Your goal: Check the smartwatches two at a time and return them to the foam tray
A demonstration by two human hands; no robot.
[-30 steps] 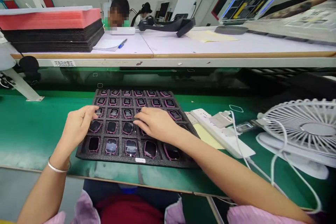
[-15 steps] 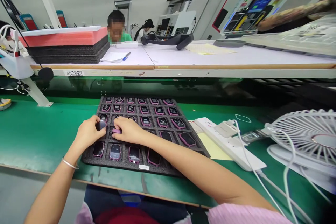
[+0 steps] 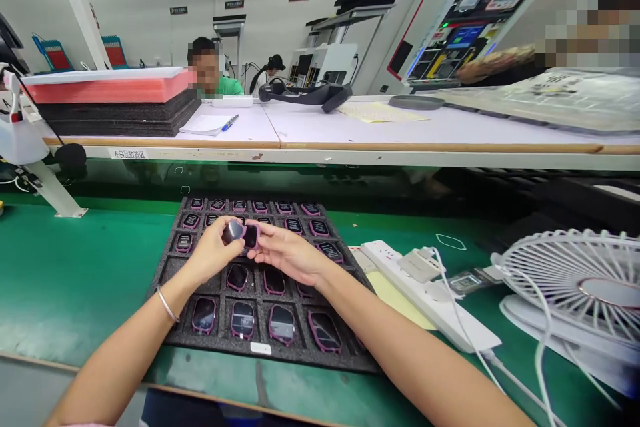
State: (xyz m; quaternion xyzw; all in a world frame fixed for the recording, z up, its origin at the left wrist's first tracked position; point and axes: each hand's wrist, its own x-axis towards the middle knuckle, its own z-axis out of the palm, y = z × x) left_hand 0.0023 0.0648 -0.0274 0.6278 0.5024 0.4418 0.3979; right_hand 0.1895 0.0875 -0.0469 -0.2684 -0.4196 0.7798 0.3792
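Over the dark foam tray (image 3: 215, 345), my two hands meet. My left hand (image 3: 213, 247) is closed on a small, rounded, dark disc with a shiny face (image 3: 233, 231); its exact kind I cannot make out. My right hand (image 3: 287, 250) grips a purple-framed smartwatch (image 3: 251, 236) by its side, with the black screen facing me. Disc and watch are side by side, and whether they touch is unclear. More watches lie in the tray's compartments, such as one with a dark screen (image 3: 237, 276) just below my hands. Several farther ones show white text. My forearms and hands hide some compartments.
On the green bench, a white power strip (image 3: 425, 293) with plugs and a white fan (image 3: 590, 280) stand at the right. A raised shelf (image 3: 300, 153) runs across the back, bearing stacked foam (image 3: 115, 113) and a notepad (image 3: 203, 124). Other people sit beyond it.
My right hand has lifted the watch out of its compartment, leaving a bare slot at the tray's left. My left hand has moved right with the disc, up to the watch. The view has shifted slightly.
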